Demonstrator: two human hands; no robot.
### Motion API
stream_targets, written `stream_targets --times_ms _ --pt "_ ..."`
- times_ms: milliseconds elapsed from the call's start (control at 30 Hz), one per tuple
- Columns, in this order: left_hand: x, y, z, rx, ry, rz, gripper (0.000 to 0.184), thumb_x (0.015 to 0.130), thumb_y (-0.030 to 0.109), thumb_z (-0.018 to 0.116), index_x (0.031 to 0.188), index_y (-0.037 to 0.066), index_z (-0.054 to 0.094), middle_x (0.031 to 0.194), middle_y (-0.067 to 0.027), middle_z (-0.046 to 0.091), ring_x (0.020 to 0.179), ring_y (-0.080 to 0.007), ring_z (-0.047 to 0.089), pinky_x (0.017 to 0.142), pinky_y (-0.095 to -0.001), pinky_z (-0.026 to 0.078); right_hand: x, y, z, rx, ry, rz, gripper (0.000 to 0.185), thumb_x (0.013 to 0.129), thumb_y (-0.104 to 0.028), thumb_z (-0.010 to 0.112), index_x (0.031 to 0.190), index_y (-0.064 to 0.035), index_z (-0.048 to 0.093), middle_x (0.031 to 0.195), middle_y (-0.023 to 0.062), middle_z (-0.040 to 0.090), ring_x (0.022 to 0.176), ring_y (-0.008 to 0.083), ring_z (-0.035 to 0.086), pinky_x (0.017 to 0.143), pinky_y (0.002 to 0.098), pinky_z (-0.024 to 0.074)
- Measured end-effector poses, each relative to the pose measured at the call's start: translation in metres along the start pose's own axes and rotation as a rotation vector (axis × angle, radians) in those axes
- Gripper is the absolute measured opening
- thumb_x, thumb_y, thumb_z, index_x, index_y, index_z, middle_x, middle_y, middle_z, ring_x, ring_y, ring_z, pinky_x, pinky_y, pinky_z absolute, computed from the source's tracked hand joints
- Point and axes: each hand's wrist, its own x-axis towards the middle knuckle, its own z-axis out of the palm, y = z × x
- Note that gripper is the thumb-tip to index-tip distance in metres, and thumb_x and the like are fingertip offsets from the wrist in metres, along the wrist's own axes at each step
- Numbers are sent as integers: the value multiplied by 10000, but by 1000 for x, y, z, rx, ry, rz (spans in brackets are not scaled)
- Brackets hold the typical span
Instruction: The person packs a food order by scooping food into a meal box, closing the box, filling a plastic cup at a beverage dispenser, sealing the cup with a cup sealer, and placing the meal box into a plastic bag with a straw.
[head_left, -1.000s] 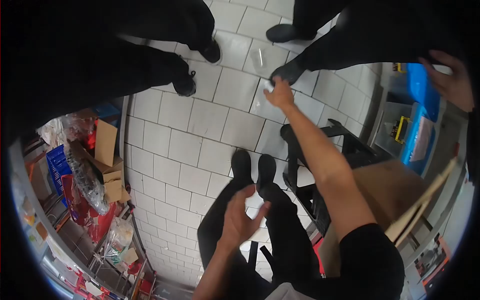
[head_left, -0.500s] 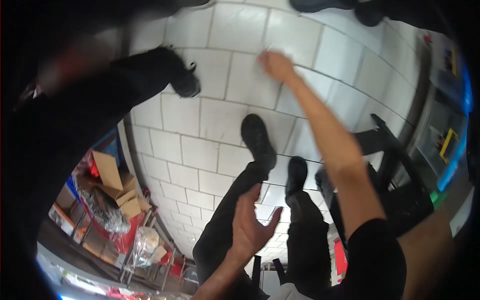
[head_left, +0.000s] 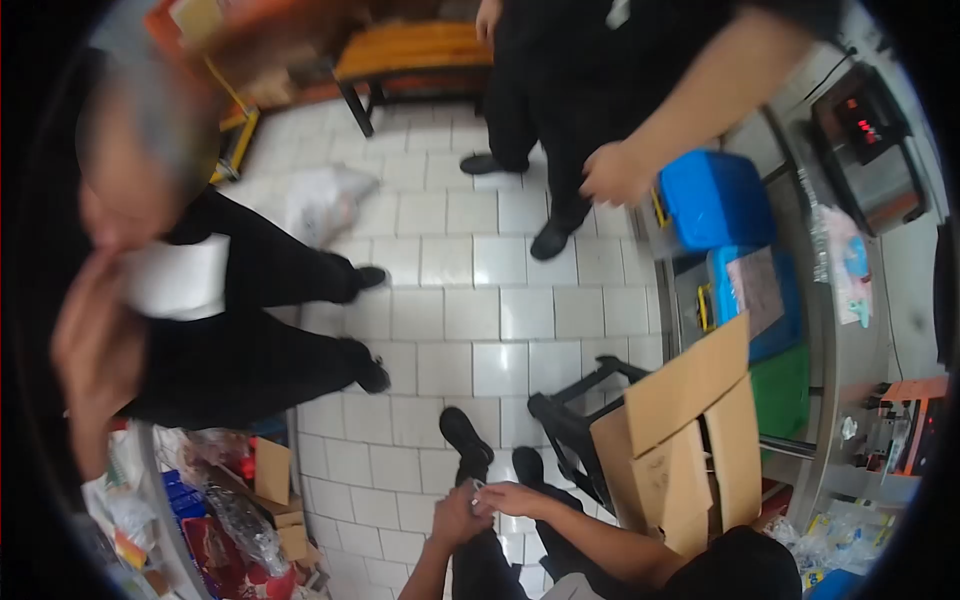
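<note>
My left hand (head_left: 459, 517) and my right hand (head_left: 512, 499) meet low in the view, in front of my dark trousers. A small pale, shiny thing (head_left: 477, 491) shows where the fingertips come together; it is too small to name. The right fingers are pressed together on it. My left hand is curled closed against it, and what lies inside its fingers is hidden. To the right of my hands stands an open cardboard box (head_left: 675, 460), beside a black folding frame (head_left: 570, 425).
A person (head_left: 200, 330) on the left holds a white sheet (head_left: 180, 278) near the face. Another person (head_left: 570, 90) stands ahead. Blue bins (head_left: 715, 200) line the right-hand shelving. A wooden bench (head_left: 415, 48) and a white bag (head_left: 325, 203) are at the back.
My view has tilted up, bringing in the people, bench and bins. My right arm has come back from its forward reach, and both hands, apart before, are now together and closed.
</note>
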Motion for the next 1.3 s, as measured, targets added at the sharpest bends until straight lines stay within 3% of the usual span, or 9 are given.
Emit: stream_targets --times_ms 33,167,367,567,767,833,967,1033,1300 --pt "-22 26 -16 -11 65 32 839 689 395 799 1365 47 444 1143 -209 604 1077 -378 600 904 -463 497 -37 -30 1 43 -64 -6 293 1022 -273 526 1109 -21 648 909 36 689 876 116 645 809 285 492" --pt "-85 84 -35 26 151 245 877 677 422 819 1384 72 438 1173 -213 602 1097 -376 594 935 -468 488 -121 -68 -3 -298 -212 -217 288 994 -262 532 971 -30 702 876 31 703 792 93 601 764 267 506" --pt "-177 168 -46 98 212 330 893 686 417 822 1370 -17 447 1200 -217 615 1110 -360 609 939 -425 495 -254 -87 50 -180 10 -116 283 1012 -249 539 992 -11 690 962 51 706 882 107 660 788 261 556" --pt "-266 203 -22 159 110 441 859 706 391 803 1380 15 426 1219 -217 600 1109 -364 607 943 -424 496 -324 -4 99 -37 -30 -300 300 977 -296 622 1059 -18 697 967 66 704 850 108 650 759 253 537" --pt "-324 190 32 132 -41 619 845 710 358 781 1401 52 404 1229 -203 599 1135 -379 590 949 -434 492 -394 93 173 296 165 -339 238 960 -193 613 996 31 685 891 107 707 792 175 684 757 314 567" --pt "-340 184 57 125 -144 692 849 716 346 771 1414 55 386 1247 -198 589 1127 -385 589 947 -436 491 -401 132 172 239 205 -328 250 975 -159 581 1041 70 654 978 171 712 879 235 703 837 333 565" --pt "-365 197 86 158 -99 833 838 723 343 756 1420 70 378 1281 -195 562 1116 -377 591 931 -445 494 -402 217 154 120 429 -384 197 955 -99 545 937 77 633 900 211 706 798 278 711 794 370 581" --pt "-373 212 93 105 -66 862 815 714 348 760 1393 76 401 1240 -195 578 1094 -378 601 907 -454 498 -425 231 160 261 618 -522 167 926 -64 519 867 70 600 810 221 689 731 302 703 724 395 588" --pt "-401 249 110 145 -148 945 798 690 275 785 1378 72 438 1186 -196 602 1087 -379 602 888 -455 497 -515 188 227 126 598 -659 224 960 -106 491 854 57 602 788 171 664 689 225 656 659 343 556"
